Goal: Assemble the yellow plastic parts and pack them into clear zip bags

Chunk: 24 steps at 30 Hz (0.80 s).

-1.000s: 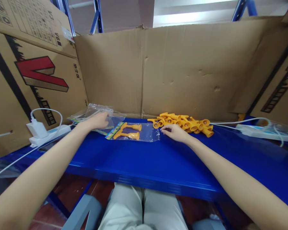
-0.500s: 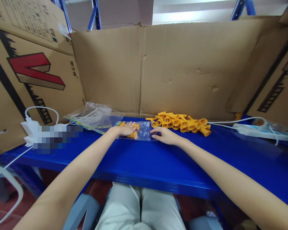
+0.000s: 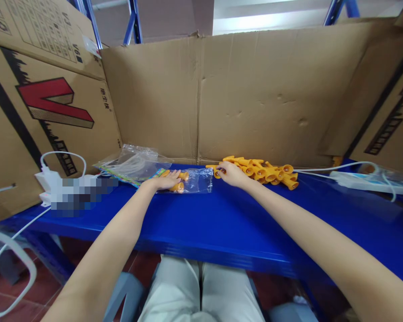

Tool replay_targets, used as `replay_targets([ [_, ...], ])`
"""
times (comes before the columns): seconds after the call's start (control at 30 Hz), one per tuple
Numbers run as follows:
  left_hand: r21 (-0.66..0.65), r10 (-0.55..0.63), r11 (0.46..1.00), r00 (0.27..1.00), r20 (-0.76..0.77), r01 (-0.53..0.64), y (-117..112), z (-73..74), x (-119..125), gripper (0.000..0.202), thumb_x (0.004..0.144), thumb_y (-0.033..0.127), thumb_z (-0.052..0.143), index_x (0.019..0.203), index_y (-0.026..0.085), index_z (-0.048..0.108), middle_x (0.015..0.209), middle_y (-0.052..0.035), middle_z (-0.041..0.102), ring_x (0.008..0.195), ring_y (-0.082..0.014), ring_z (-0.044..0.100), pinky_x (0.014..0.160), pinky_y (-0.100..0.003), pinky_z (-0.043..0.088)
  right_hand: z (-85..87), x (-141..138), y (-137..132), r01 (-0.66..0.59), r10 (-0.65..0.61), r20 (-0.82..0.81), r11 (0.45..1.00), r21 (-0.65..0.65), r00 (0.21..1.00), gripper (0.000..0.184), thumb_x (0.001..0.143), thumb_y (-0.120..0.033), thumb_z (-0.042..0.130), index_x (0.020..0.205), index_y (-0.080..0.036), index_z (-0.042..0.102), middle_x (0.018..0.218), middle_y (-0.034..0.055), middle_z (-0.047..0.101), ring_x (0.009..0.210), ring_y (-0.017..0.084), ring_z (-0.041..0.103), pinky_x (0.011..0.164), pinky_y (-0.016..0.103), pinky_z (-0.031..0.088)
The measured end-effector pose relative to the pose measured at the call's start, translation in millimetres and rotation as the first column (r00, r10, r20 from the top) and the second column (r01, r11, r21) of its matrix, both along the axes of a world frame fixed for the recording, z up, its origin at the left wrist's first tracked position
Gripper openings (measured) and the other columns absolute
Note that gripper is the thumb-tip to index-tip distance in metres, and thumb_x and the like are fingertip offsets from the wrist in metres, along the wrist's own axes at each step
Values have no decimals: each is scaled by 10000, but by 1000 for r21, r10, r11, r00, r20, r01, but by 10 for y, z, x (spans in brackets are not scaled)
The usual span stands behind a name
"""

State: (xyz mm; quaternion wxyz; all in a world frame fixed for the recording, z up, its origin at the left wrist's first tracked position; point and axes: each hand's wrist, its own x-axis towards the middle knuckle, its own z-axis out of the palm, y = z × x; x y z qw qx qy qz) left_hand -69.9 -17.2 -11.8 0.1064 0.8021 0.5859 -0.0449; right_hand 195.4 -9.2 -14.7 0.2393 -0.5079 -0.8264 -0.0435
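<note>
A clear plastic bag (image 3: 196,181) holding two orange trumpet-shaped toys lies on the blue shelf (image 3: 221,223). My left hand (image 3: 164,181) rests flat on the bag's left part, fingers stretched out over the toys. My right hand (image 3: 231,173) reaches into the left end of a pile of loose orange toys (image 3: 265,172) by the cardboard wall, its fingers curled on one of them. A stack of empty clear bags (image 3: 134,163) sits just left of my left hand.
Cardboard sheets (image 3: 255,94) wall the shelf at the back and both sides. A white charger and power strip (image 3: 53,188) with cables lie at the left. Another white power strip (image 3: 369,184) with a cable lies at the right. My knees show below the shelf edge.
My left hand came from the stack of empty bags onto the filled bag and slid it slightly left. My right hand left the bag's right end and reached to the toy pile.
</note>
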Motion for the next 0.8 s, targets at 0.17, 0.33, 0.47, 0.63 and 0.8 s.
replay_targets([
  [0.17, 63, 0, 998, 999, 54, -4, 14, -57, 13, 686, 851, 433, 127, 1445, 91, 115, 1496, -52, 12, 1376, -161, -8, 1111, -330, 77, 9, -100, 59, 106, -107, 430, 994, 27, 897, 388, 796, -120, 463, 1172, -138, 557, 1171, 153, 563, 1106, 279, 497, 886, 412, 357],
  [0.33, 76, 7, 997, 997, 79, -13, 30, -76, 1, 698, 848, 448, 135, 1446, 89, 109, 1498, -51, 22, 1378, -165, 4, 1112, -325, 72, -1, -200, 154, 162, -133, 595, 987, 4, 793, 428, 799, -49, 428, 1208, -134, 525, 1191, 174, 534, 1081, 267, 511, 882, 409, 331],
  [0.47, 67, 0, 998, 997, 73, -5, 5, -59, 7, 691, 852, 430, 123, 1443, 73, 103, 1497, -65, 13, 1377, -147, -2, 1112, -314, 46, -10, -181, 250, 56, -98, 636, 995, 86, 766, 383, 857, -59, 342, 1158, -154, 560, 1162, 149, 543, 1083, 248, 493, 880, 400, 312],
  [0.63, 76, 6, 997, 995, 100, -14, 6, -64, 10, 685, 854, 438, 135, 1445, 93, 121, 1497, -50, 37, 1378, -159, 11, 1114, -321, 64, -91, -92, 339, -100, 0, 503, 980, 173, 864, 341, 825, -95, 412, 1125, -166, 557, 1139, 130, 545, 1043, 246, 489, 857, 389, 323],
  [0.8, 75, 23, 997, 992, 121, -32, 37, -94, 6, 711, 847, 459, 141, 1443, 73, 111, 1499, -60, 24, 1379, -167, 13, 1113, -318, 77, -76, -100, 450, 16, 17, -133, 969, 246, 991, 225, 818, -250, 476, 1013, -155, 534, 1064, 119, 578, 1007, 244, 515, 836, 398, 376],
])
